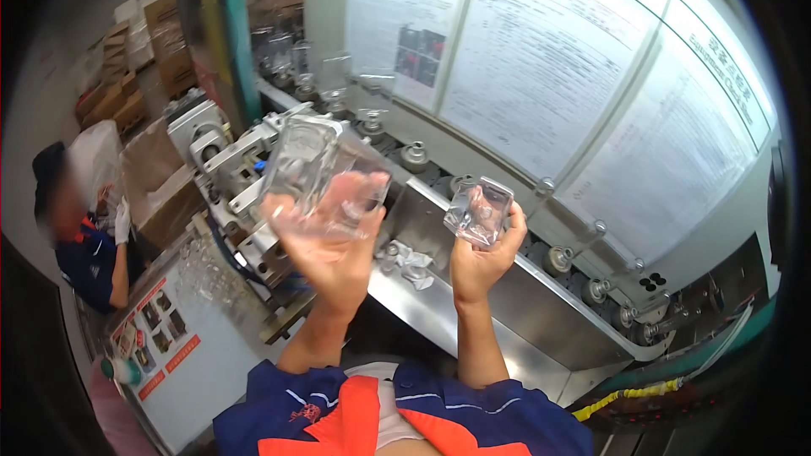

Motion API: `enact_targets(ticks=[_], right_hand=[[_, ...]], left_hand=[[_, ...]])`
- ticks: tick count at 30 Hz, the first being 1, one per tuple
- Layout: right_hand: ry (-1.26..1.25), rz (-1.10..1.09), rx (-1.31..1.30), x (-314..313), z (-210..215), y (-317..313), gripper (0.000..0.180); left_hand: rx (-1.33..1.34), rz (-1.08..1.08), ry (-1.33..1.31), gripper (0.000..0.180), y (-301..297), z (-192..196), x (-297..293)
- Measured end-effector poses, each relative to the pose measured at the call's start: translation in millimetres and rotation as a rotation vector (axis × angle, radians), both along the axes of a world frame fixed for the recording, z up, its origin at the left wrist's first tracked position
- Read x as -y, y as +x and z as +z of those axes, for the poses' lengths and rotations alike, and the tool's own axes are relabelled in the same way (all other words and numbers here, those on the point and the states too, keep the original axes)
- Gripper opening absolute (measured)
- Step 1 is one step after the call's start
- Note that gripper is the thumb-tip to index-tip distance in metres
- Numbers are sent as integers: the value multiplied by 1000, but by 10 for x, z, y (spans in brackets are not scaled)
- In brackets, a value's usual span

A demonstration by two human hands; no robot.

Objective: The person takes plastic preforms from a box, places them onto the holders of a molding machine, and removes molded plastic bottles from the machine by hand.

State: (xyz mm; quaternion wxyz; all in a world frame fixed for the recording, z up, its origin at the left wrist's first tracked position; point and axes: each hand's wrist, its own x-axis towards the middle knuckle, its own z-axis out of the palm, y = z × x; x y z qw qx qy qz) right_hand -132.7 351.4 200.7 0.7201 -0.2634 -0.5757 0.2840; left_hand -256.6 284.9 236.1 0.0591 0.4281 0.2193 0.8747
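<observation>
My left hand [328, 263] is raised in front of me, fingers curled around clear plastic cases [308, 156]. At least two pieces seem to overlap there, and the fingers show through them. To its right, my right hand [481, 267] grips a smaller clear plastic case [480, 213] between thumb and fingers, tilted upward. Both hands are above a stainless steel trough [524, 321], and the cases stay apart from each other. Inside the trough, below and between the hands, lies a crumpled white cloth or wrap [411, 266] beside small clear pieces.
Round metal fixtures [557, 260], several bearing clear parts, line the trough's far side. Machine blocks [245, 177] stand at left, near a white table [211, 380] with scattered clear scraps. A co-worker [89, 236] stands far left by cartons [169, 46]. A yellow-wrapped cable [629, 395] runs lower right.
</observation>
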Motion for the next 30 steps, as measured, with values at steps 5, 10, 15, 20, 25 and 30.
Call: enact_targets(ticks=[5,10,15,20,25,30], right_hand=[[154,-145,236,187,-90,-410,62],[165,136,295,803,-34,-768,65],[174,734,655,1519,-126,-1554,51],[-70,1128,1014,2081,-756,-2416,49],[-1,870,1091,2353,-1824,-3103,33],[26,713,1341,2390,-2378,-3697,15]], left_hand=[[-34,293,-36,51,-817,-8,765],[61,699,-401,55,-1820,-537,1868],[-99,1057,-1324,27,-2453,-1151,2953],[-126,998,-1549,18,-3005,-2189,3482],[-296,782,-1658,19,-3498,-2816,3443],[-467,713,-1541,20,-3893,-3019,3168]])
